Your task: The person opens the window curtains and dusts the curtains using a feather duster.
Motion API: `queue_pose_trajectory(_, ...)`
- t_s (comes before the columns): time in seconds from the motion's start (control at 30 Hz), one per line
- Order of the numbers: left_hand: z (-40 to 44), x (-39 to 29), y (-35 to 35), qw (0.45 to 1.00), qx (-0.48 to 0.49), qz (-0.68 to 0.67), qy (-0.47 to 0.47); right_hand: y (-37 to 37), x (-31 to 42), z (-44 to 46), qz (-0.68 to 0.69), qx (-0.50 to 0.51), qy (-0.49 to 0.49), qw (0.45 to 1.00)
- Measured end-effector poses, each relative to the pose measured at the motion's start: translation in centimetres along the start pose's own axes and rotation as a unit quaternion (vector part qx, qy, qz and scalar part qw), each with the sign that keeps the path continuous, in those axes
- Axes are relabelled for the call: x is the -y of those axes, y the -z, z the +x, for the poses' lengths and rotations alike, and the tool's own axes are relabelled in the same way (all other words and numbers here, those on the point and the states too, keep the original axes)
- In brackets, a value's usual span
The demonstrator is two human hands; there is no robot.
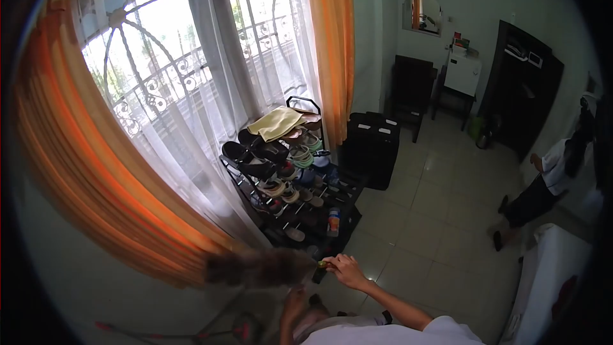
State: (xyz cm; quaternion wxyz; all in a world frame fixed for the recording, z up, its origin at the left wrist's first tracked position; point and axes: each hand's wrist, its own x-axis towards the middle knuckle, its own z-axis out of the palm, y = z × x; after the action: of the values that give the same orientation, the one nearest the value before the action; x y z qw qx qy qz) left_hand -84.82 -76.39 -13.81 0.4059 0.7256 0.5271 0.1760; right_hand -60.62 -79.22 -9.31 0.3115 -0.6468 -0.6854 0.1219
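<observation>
My right hand [345, 271] is closed around the yellowish handle end of a feather duster. The brown, fluffy head of the feather duster [262, 268] reaches left toward the bottom of an orange curtain [185, 243] and is smeared by motion. Just under the duster is my left hand [294, 303], raised close to it; its fingers are blurred, and whether they touch the duster does not show. Beyond both hands stands a dark shoe rack [348, 207] with several pairs of shoes, a yellow cloth [276, 123] over its top and a small can [333, 222] low at its right.
Sheer white curtains [223, 70] hang before a grilled window. Behind the rack stands a black suitcase [370, 153]. Another person [549, 166] is at the right, near a white-covered bed [543, 275]. A red-and-black long-handled item [204, 334] lies at lower left. Tiled floor [421, 217] runs between.
</observation>
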Motion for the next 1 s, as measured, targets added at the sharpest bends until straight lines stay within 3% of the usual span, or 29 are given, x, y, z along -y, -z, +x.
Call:
queue_pose_trajectory(0.07, 1.1, -1.5, 0.8, 0.998, -0.041, 0.002, -0.036, 1.1, -0.2, 0.5, 0.027, -0.037, -0.024, 0.999)
queue_pose_trajectory(0.13, 2.5, -1.8, 2.3, 0.980, -0.135, -0.122, -0.078, 1.8, -0.2, 1.1, 0.135, -0.106, -0.073, 0.982)
queue_pose_trajectory(0.17, 3.0, -2.5, 3.3, 0.980, -0.137, -0.123, -0.079, 2.1, -0.4, 1.3, 0.134, -0.106, -0.071, 0.983)
queue_pose_trajectory(0.23, 4.6, -3.5, 5.6, 0.969, -0.183, -0.165, -0.019, 2.5, -0.8, 1.4, 0.221, -0.041, -0.172, 0.959)
queue_pose_trajectory(0.3, 6.9, -2.1, 7.1, 0.961, -0.219, -0.165, -0.034, 3.1, -1.3, 2.0, 0.216, -0.062, -0.171, 0.959)
queue_pose_trajectory(0.37, 9.4, -0.2, 8.5, 0.952, -0.252, -0.167, -0.048, 3.6, -2.2, 2.7, 0.220, -0.019, -0.214, 0.952)
queue_pose_trajectory(0.47, 13.4, 1.0, 10.6, 0.934, -0.325, -0.141, -0.053, 4.3, -3.2, 4.2, 0.258, -0.049, -0.228, 0.938)
queue_pose_trajectory(0.67, 19.3, -8.0, 17.3, 0.905, -0.419, -0.069, -0.038, 4.8, -5.4, 7.7, 0.281, -0.065, -0.236, 0.928)
queue_pose_trajectory(0.73, 21.3, -11.0, 19.3, 0.865, -0.487, 0.100, -0.061, 4.5, -6.1, 8.8, 0.282, -0.069, -0.235, 0.928)
queue_pose_trajectory(0.87, 24.9, -15.9, 22.7, 0.844, -0.513, 0.061, -0.144, 2.9, -6.8, 10.0, 0.290, -0.087, -0.205, 0.931)
queue_pose_trajectory(1.0, 28.6, -17.4, 26.3, 0.787, -0.567, 0.180, -0.164, 2.4, -6.6, 11.7, 0.336, -0.082, -0.195, 0.918)
